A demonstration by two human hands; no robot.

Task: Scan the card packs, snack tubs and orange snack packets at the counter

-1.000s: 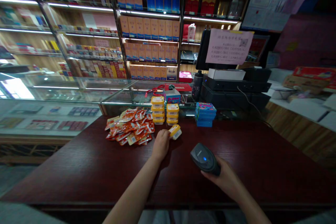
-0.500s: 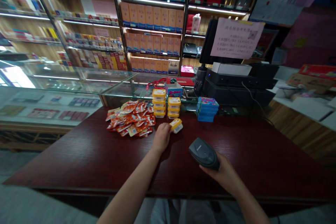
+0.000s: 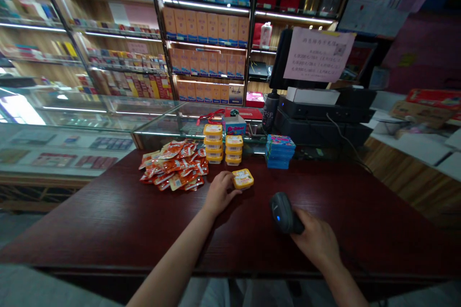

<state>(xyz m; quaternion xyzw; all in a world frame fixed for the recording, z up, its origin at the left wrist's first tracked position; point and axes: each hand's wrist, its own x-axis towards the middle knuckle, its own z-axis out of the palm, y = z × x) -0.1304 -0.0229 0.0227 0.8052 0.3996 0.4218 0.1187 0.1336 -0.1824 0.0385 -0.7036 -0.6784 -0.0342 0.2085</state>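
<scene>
A small yellow-lidded plastic tub (image 3: pixel 243 179) lies flat on the dark red-brown counter, lid up. My left hand (image 3: pixel 219 194) rests at its left side, thumb and fingers apart; the fingertips are at the tub's edge, with no grip around it. In my right hand (image 3: pixel 319 239) is a dark barcode scanner (image 3: pixel 283 212), a blue light showing on it, held above the counter to the right of the tub. Behind the tub stand two stacks of similar yellow tubs, a left stack (image 3: pixel 213 144) and a right stack (image 3: pixel 234 150).
Orange snack packets (image 3: pixel 175 165) lie heaped on the left. A stack of blue packs (image 3: pixel 280 151) stands right of the tubs. Behind are a small open blue-and-pink box (image 3: pixel 235 126), a glass display case (image 3: pixel 162 127) and a monitor bearing a pink paper sign (image 3: pixel 319 53).
The tub has gone from tilted, its barcode side showing, to flat on the counter. My left hand has loosened from it. The scanner has turned and shifted slightly right; its blue light now shows.
</scene>
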